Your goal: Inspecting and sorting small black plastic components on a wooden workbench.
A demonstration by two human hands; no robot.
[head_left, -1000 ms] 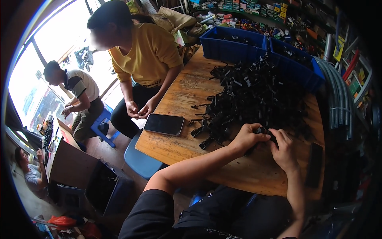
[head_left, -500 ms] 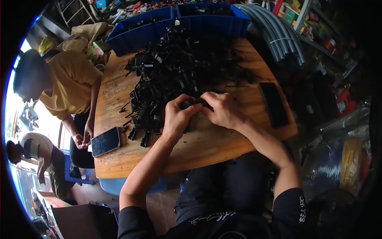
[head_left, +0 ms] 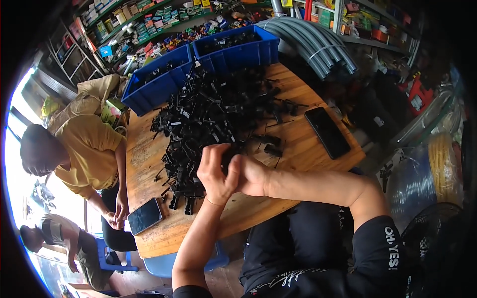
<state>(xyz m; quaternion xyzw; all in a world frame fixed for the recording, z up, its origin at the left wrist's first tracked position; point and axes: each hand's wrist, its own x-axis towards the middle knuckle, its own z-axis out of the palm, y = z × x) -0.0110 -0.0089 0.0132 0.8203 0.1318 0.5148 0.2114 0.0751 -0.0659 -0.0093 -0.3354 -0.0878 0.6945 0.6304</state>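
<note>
Your left hand (head_left: 216, 171) and right hand (head_left: 251, 175) meet at the counter's (head_left: 149, 164) near edge, fingers pinched on a small black clip, hidden between them; the big pile of clips (head_left: 213, 114) looks mostly unworked.

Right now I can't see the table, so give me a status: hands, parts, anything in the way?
Left hand and right hand pressed together at the near edge of the black parts pile. What they grip is hidden. Phone lies right of the pile, clear of both hands.

A hardware shop: stocked shelves (head_left: 149, 25), grey pipes (head_left: 318, 44), blue parts bins (head_left: 198, 64).
</note>
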